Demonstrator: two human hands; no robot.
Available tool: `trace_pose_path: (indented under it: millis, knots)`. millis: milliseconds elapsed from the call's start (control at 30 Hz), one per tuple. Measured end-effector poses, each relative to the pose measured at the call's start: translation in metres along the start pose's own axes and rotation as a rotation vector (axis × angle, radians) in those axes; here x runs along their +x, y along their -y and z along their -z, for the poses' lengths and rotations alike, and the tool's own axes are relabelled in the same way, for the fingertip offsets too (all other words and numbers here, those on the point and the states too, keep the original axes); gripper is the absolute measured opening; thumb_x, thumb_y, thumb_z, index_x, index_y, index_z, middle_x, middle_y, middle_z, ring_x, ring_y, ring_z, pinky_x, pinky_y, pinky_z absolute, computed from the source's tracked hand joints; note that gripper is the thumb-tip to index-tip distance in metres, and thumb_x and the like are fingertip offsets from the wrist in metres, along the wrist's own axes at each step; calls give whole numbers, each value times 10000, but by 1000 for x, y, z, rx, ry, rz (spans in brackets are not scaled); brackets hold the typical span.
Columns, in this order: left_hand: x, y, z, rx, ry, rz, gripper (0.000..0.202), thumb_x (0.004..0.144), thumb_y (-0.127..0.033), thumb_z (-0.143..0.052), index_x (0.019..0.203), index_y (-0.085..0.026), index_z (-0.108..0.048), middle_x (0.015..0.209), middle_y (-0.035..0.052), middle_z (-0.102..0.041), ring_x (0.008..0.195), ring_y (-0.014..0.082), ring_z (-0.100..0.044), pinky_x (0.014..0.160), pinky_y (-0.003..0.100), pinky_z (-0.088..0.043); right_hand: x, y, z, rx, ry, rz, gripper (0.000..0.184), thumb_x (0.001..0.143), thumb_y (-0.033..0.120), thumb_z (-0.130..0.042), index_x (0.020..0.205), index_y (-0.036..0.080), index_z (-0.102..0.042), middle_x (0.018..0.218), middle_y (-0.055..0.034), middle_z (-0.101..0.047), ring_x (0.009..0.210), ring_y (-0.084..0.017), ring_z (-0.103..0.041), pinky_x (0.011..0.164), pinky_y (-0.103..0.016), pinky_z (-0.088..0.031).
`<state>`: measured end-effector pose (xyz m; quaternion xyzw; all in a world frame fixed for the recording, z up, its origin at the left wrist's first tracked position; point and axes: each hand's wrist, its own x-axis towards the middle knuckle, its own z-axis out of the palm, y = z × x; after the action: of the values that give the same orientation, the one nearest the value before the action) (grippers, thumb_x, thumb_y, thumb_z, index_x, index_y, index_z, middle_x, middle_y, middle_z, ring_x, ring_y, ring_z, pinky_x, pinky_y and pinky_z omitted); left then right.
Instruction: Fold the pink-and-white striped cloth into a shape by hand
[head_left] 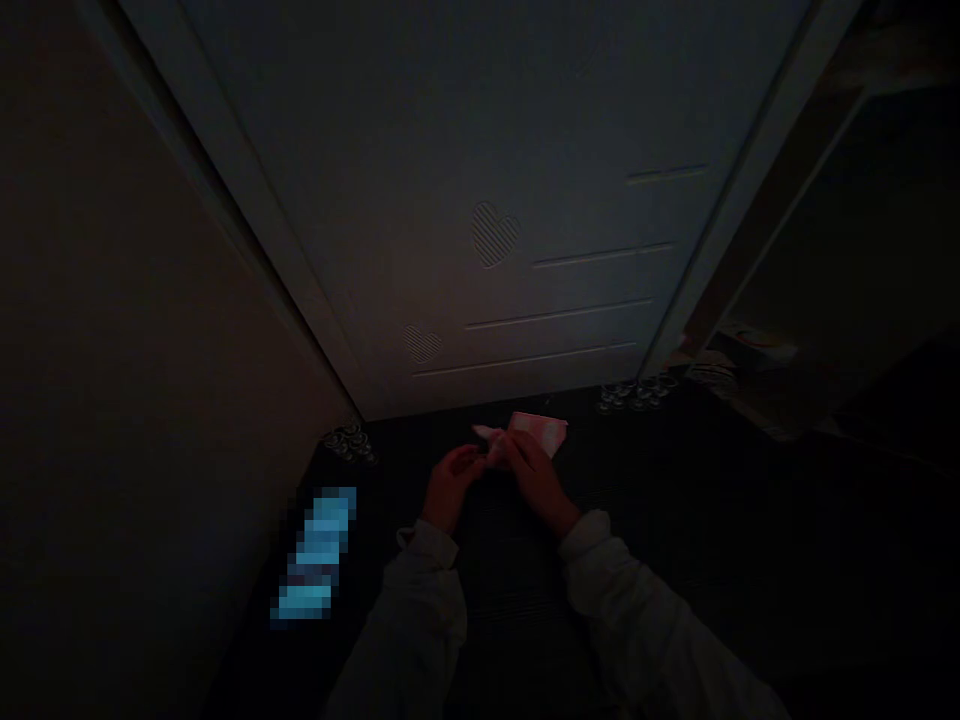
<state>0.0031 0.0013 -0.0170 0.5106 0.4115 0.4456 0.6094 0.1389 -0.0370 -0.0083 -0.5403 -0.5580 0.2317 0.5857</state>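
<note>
A pink and white piece of thin material, paper or cloth (551, 430), lies by the far edge of the dark table, crumpled towards its left end. Across its middle my right hand (538, 482) has its fingers closed on it. From the left, my left hand (448, 488) pinches at the crumpled end with curled fingers. The dim light hides the exact grip of the fingertips, and part of the pink piece is covered by my right hand.
A white panel with embossed hearts (495, 235) rises behind the dark table (517, 620). Small shiny rings form one cluster (349, 442) at the left and another cluster (636, 393) at the right. A lit, pixelated screen (315, 555) lies left. Dim clutter (750, 350) sits right.
</note>
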Motion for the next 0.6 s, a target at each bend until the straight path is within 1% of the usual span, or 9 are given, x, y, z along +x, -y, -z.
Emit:
trace_pose_path:
  millis: [100,200,267,367,500,600]
  knots:
    - [-1,0,-1,-23,9,24,408,576,-290,-698,932,-118,-599,843,78,-651,711,149,-578,666,276,-433,0,-2,-1,-73,99,47,297,858,348,-335,809,174,-571,811,-41,-582,798,-163,-520,772,-317,-397]
    - [-1,0,0,-29,28,26,397,584,-295,-693,926,-114,-606,807,71,-655,675,136,-573,654,269,-432,-1,-5,-1,-122,158,66,275,847,345,-369,897,172,-577,875,-55,-596,850,-170,-527,794,-324,-397]
    - [-1,-1,0,-42,38,20,396,594,-299,-687,934,-114,-605,825,76,-655,697,142,-579,671,274,-435,-2,-6,-1,-145,192,75,272,827,350,-413,961,173,-569,933,-65,-596,885,-174,-532,804,-324,-398]
    - [-2,-1,0,-45,23,12,395,592,-306,-687,928,-115,-609,857,85,-656,739,159,-586,686,281,-441,-4,-7,-1,-178,208,63,271,815,360,-433,964,180,-570,928,-62,-608,867,-177,-546,784,-318,-409]
    - [-2,-1,0,-4,44,-3,375,595,-314,-681,912,-124,-619,861,80,-659,747,166,-590,703,292,-442,-3,-4,-2,-179,203,41,282,842,358,-381,944,177,-572,908,-64,-619,846,-179,-559,771,-313,-414]
    - [-2,-1,-1,10,55,-4,358,603,-311,-675,907,-130,-621,865,81,-658,769,174,-591,717,297,-441,-3,-1,-3,-163,175,21,274,848,353,-367,940,175,-555,915,-68,-609,856,-180,-554,777,-316,-416]
